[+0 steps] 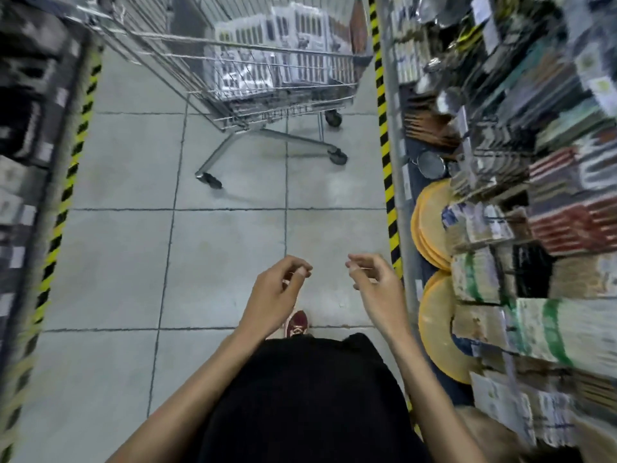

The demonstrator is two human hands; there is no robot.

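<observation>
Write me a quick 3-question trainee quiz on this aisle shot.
1. True or false: the shopping cart is empty.
2. On which side of the aisle do the yellow round discs lie? A) the person's left B) the person's right C) inside the cart
3. Fill in: the left hand and right hand hover, fingers loosely curled, over the grey ___ floor.

Key: 1 false, white packs fill it. 2 B. 3 tiled.
</observation>
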